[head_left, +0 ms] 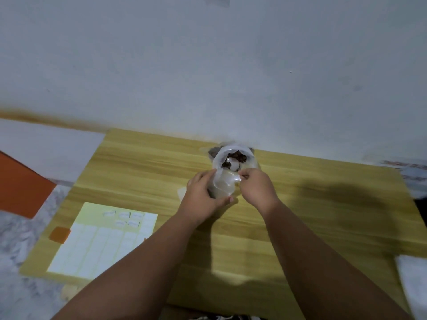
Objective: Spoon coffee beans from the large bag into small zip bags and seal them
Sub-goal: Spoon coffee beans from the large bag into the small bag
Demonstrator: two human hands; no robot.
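Wood-grain yellow surface (312,227) pushed up against a white wall (208,65), and pretty much everything is happening at the far edge. The large bag (218,159) sits back there touching the wall, clear-ish plastic with its mouth standing open, and you can see the brown coffee beans (241,157) inside with a white spoon (233,166) lying in them. Right in front of it, held up off the surface, is the small zip bag (223,184), cloudy and translucent; whether it has anything in it I honestly can't tell, it's too blurry. The left grip (202,196) is wrapped round the bag's left side, fingers curled at the top and thumb across the bottom. The right grip (257,189) is pinching the bag's top right edge between thumb and fingertips, the rest of the fingers tucked in. Both forearms come in from the bottom of the shot. Peeking out from under the left grip is a pale flat bit of plastic (181,192) lying on the surface, can't say what it is. Over on the near left there's a pale yellow label sheet (99,245) with rows of white stickers, and an orange tab (59,234) at its left edge. Off the surface to the left is a grey marbled floor (13,239) and an orange panel (20,185).
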